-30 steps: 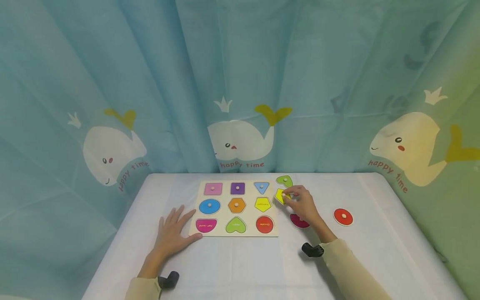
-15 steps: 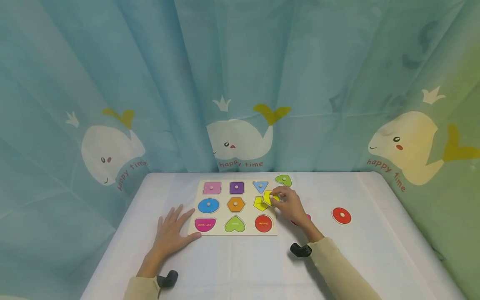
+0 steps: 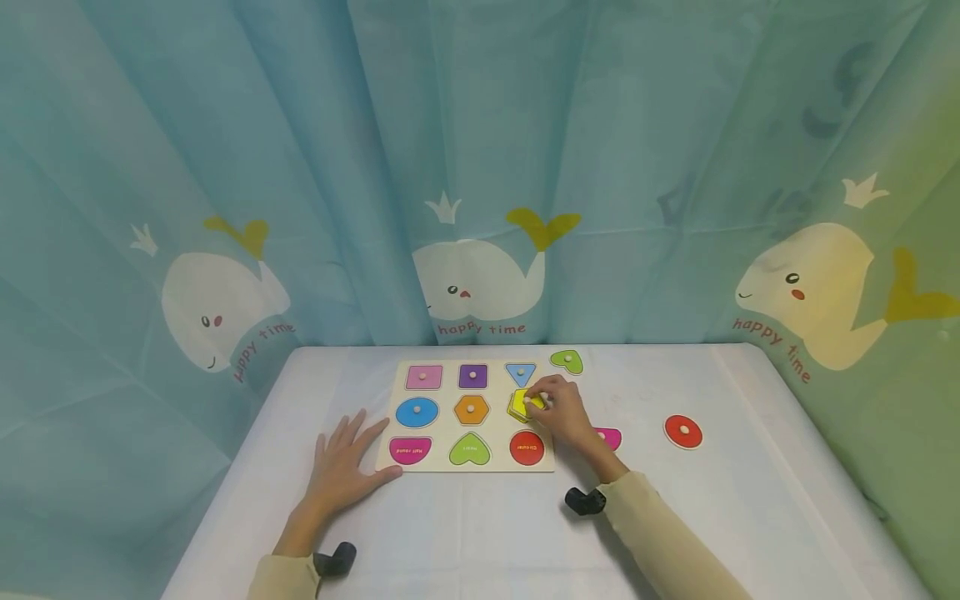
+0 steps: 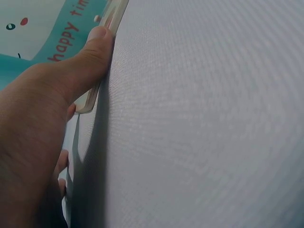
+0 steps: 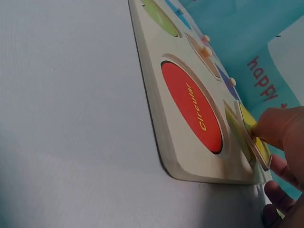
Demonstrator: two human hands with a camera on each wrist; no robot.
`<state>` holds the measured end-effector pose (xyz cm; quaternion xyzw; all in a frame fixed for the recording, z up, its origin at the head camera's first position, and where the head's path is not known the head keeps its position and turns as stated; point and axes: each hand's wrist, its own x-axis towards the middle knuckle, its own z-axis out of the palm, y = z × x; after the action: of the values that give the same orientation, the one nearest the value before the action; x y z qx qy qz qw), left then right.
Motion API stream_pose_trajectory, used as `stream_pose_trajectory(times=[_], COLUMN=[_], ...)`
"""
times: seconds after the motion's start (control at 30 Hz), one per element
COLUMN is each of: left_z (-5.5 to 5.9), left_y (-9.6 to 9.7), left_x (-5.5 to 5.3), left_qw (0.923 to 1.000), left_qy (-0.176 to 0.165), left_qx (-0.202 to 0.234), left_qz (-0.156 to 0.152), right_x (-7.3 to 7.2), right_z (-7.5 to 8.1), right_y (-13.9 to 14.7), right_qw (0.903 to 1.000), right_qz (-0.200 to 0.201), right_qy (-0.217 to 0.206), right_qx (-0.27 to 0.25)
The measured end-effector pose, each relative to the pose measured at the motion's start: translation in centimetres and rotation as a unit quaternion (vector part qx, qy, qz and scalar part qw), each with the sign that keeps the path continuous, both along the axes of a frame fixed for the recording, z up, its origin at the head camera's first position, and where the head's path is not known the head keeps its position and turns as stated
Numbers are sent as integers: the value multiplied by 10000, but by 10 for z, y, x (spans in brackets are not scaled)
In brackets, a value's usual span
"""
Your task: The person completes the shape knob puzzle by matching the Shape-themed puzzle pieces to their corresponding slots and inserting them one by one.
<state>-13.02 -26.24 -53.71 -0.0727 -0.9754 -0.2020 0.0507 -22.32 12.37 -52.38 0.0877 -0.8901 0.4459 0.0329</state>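
Observation:
A wooden shape puzzle board [image 3: 442,468] lies on the white table. My right hand [image 3: 566,414] pinches the knob of a yellow pentagon piece [image 3: 522,398] over the pentagon recess; in the right wrist view the piece [image 5: 251,128] sits tilted, partly above the yellow recess. My left hand [image 3: 343,467] lies spread at the board's left side, its thumb on the near left corner; the left wrist view shows that thumb [image 4: 97,47] touching the board's edge. The half-round, heart and circular recesses [image 5: 192,107] hold no piece. Pink, purple, light blue, blue and orange pieces [image 3: 480,408] sit in the board.
Right of the board lie a green heart piece [image 3: 567,361], a magenta half-round piece [image 3: 611,437] partly covered by my right wrist, and a red round piece [image 3: 683,432]. A blue curtain [image 3: 630,167] with whale prints hangs behind the table [image 3: 465,542].
My right hand has carried the yellow pentagon leftward from the table beside the board to above the pentagon recess. The left hand has stayed in place.

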Motion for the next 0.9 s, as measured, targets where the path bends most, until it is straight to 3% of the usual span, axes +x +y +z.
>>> stream_pose_trajectory(times=[0.4,0.6,0.9], left_z=[-3,2,5], left_y=[0,1,2], left_x=[0,2,3], left_qw=[10000,10000,10000], left_qy=[-47,2,-19], left_qx=[5,11,28], left_qz=[-13,-1,8], right_x=[1,1,-1], right_z=[-5,-6,-5], right_y=[-5,-5,-3], right_qw=[9974,9974,9975], right_qz=[-149,-85,-31], right_qy=[-49,49,-188], right_qx=[698,717,687])
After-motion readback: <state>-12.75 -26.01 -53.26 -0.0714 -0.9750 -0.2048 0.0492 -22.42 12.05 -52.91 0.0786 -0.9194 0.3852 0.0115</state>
